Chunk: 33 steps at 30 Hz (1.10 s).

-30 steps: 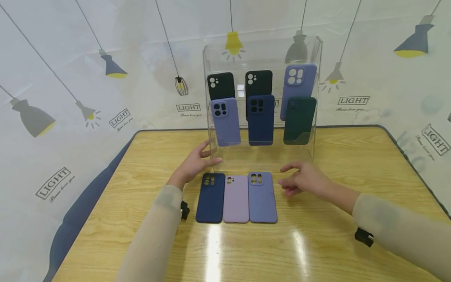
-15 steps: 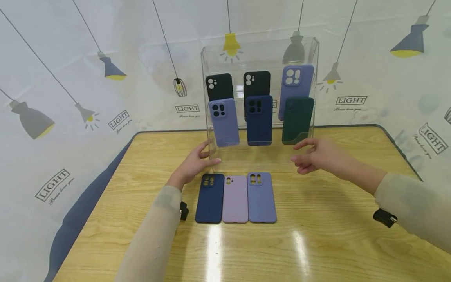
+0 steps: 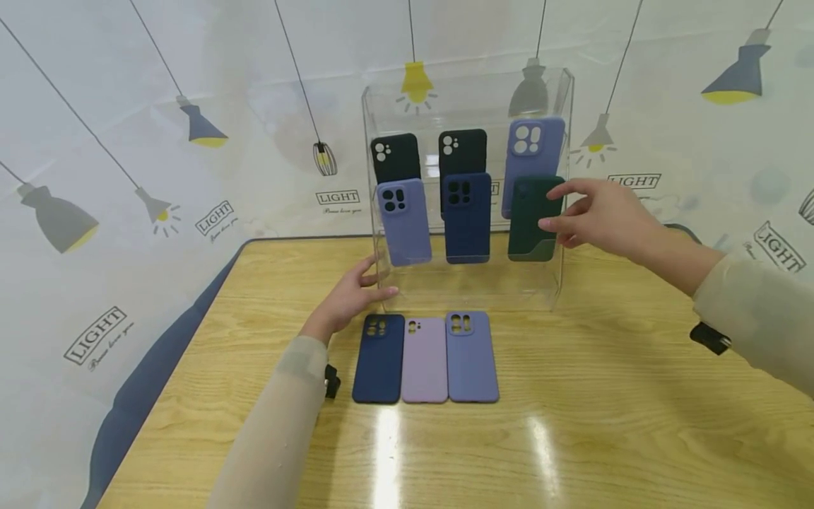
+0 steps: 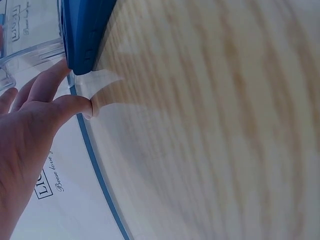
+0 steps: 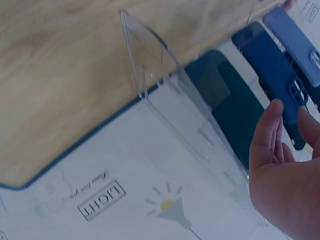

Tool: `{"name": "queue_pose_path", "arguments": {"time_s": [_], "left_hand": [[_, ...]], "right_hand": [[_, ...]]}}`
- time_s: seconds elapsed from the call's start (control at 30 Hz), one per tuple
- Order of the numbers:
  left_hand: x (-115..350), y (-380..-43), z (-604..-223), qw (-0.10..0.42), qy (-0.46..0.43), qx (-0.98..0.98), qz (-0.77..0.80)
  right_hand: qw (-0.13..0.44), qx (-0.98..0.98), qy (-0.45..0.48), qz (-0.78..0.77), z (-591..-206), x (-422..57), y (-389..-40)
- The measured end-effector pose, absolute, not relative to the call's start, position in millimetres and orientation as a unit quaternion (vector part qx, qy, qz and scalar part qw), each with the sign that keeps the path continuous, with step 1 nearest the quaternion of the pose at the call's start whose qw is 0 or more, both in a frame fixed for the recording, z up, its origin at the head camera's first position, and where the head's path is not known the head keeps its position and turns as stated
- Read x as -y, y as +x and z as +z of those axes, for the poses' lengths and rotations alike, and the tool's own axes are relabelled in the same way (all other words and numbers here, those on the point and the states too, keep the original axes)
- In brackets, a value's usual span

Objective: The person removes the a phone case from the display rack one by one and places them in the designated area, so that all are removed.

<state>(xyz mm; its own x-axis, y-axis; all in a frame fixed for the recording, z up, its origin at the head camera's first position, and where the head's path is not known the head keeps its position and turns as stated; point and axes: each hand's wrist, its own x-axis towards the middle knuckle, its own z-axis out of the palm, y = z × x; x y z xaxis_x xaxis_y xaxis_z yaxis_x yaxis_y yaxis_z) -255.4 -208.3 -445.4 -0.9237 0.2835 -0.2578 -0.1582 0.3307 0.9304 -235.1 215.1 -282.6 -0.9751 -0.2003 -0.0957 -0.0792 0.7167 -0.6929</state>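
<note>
A clear acrylic display stand (image 3: 470, 283) holds two rows of phone cases. Its lower left side is gripped by my left hand (image 3: 346, 297), thumb in front and the other fingers at the edge. My right hand (image 3: 610, 212) is at the dark green case (image 3: 529, 219) in the front row's right place, thumb and forefinger spread before it. In the right wrist view a gap shows between those fingers and the green case (image 5: 237, 112). Left of it in the front row are a navy case (image 3: 468, 226) and a periwinkle case (image 3: 408, 230).
Behind stand two black cases (image 3: 396, 154) and a periwinkle case (image 3: 540, 145). On the wooden table (image 3: 572, 438) before the stand, a navy case (image 3: 378, 367), a pink case (image 3: 425, 367) and a lavender case (image 3: 473, 367) lie side by side. A lamp-patterned backdrop (image 3: 267, 92) hangs behind.
My right hand has risen from beside the lavender case on the table, up and rightward to the dark green case in the stand. My left hand has stayed at the stand.
</note>
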Motion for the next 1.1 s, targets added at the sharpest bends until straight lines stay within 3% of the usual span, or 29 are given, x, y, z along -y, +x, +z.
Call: {"name": "queue_pose_path", "arguments": {"time_s": [0.27,0.8,1.1], "left_hand": [[208.0,-255.5,-444.4,0.191,0.040,-0.793,0.577],[208.5,-256.6,-445.4,0.193,0.043,-0.795,0.574],[208.2,-256.1,-445.0,0.197,0.038,-0.796,0.572]], "right_hand": [[-0.012,-0.951,-0.091,-0.296,-268.9,-224.4,-256.6],[-0.019,-0.959,-0.094,-0.266,-281.5,-228.9,-267.1],[-0.062,-0.957,-0.144,-0.245,-294.9,-219.7,-259.2]]}}
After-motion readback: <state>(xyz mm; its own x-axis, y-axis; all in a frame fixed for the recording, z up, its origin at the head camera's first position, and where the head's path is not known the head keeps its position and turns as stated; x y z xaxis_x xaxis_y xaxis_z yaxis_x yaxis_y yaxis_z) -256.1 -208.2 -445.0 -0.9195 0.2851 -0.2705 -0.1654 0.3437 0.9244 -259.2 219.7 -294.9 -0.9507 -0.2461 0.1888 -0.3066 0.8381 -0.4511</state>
